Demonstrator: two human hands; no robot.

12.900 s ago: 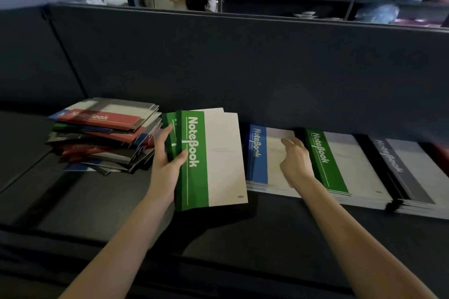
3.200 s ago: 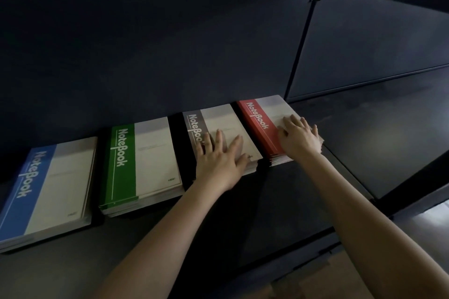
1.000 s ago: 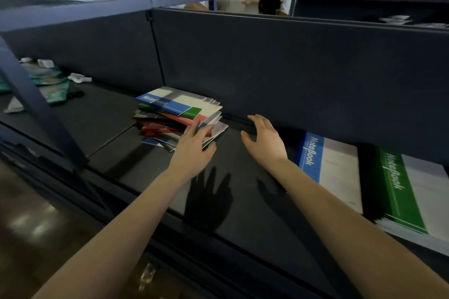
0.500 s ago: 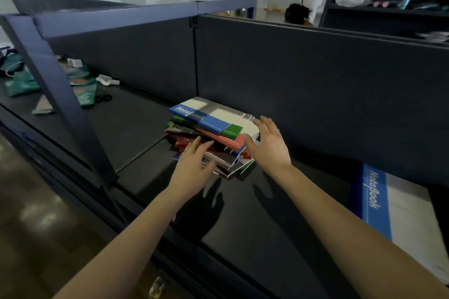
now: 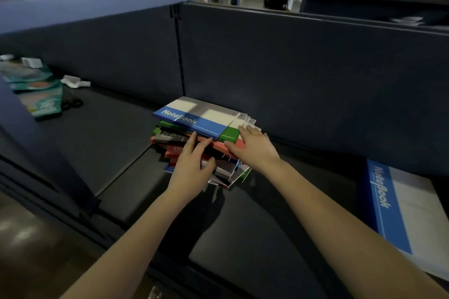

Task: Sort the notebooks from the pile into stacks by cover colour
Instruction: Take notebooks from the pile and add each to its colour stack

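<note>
A messy pile of notebooks (image 5: 194, 133) lies on the dark shelf (image 5: 255, 226) against the back panel. A blue-covered notebook (image 5: 194, 118) is on top, with green, grey and red covers showing beneath it. My left hand (image 5: 192, 165) rests on the pile's near side, fingers reaching in under the blue notebook. My right hand (image 5: 252, 148) touches the pile's right side at the green and red covers, fingers extended. A stack of blue notebooks (image 5: 398, 211) lies at the right edge of the view.
A dark blue upright post (image 5: 36, 143) stands at the left front of the shelf. Green packets (image 5: 36, 94), small white items and a black object lie on the shelf's far left. People stand beyond the back panel.
Both hands moved forward and now touch the pile, the left at its near side and the right at its right side. The view has come closer to the pile.
</note>
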